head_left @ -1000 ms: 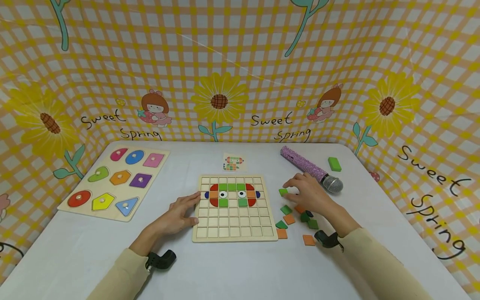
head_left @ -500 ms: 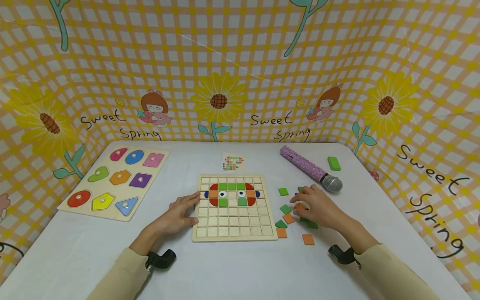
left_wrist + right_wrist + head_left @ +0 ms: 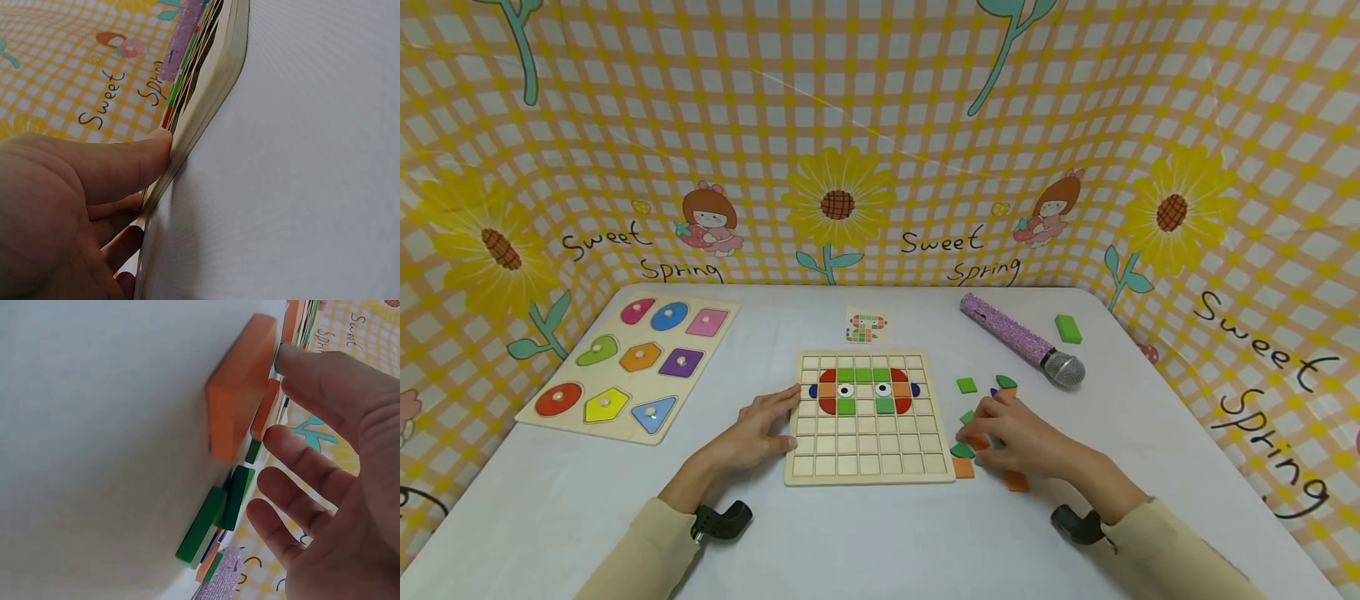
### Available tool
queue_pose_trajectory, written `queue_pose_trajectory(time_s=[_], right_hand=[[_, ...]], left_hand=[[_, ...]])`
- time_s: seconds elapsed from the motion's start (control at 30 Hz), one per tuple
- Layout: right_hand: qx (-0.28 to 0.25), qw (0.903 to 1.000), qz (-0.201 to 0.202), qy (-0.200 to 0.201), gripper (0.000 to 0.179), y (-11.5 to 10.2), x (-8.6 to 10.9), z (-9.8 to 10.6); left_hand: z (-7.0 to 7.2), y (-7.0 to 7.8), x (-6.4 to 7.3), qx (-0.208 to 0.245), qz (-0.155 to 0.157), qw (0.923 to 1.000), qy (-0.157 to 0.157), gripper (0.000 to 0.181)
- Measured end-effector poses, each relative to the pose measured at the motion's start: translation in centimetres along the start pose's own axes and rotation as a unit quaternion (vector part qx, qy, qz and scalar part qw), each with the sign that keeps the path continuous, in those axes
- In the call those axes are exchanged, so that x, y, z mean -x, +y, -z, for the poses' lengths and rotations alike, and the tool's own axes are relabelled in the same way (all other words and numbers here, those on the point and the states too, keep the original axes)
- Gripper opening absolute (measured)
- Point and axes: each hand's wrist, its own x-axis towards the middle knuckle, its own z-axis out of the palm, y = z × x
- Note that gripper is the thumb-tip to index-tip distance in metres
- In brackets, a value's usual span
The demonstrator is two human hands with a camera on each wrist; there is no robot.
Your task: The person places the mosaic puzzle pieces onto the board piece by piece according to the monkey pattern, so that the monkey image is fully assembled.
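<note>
My left hand rests against the left edge of a wooden grid board, thumb and fingers touching its rim in the left wrist view. Red, green, orange and blue tiles on the board make a face with two eye tiles. To the board's right, my right hand reaches low over loose tiles with spread fingers. Its fingertips are right at an orange square tile and a green curved tile. In the right wrist view, another orange tile lies nearest the camera, with dark green tiles beyond.
A small pattern card lies behind the board. At the back right are a glittery purple microphone and a green block. A shape puzzle with knobs lies at the left. A light green tile sits beside the board.
My right hand has moved from the light green tile back over the pile, then toward the board and nearer to me. Several loose tiles have shifted. My left hand stays at the board's edge.
</note>
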Motion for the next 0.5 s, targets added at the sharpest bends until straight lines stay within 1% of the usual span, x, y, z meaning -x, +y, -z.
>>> queue_pose_trajectory(time_s=[0.17,0.3,0.5], right_hand=[[0.008,0.9999,0.011,0.0,0.027,-0.15,-0.16,0.0],[0.016,0.9998,0.012,0.0,0.026,-0.28,-0.42,-0.05],[0.02,0.9996,0.014,-0.012,0.028,-0.57,-0.85,-0.17]], left_hand=[[-0.02,0.0,-0.01,0.001,0.002,1.0,0.001,0.068],[0.0,0.02,-0.02,0.0,0.002,1.0,0.0,0.067],[0.02,0.0,-0.03,0.002,0.0,1.0,-0.002,0.067]])
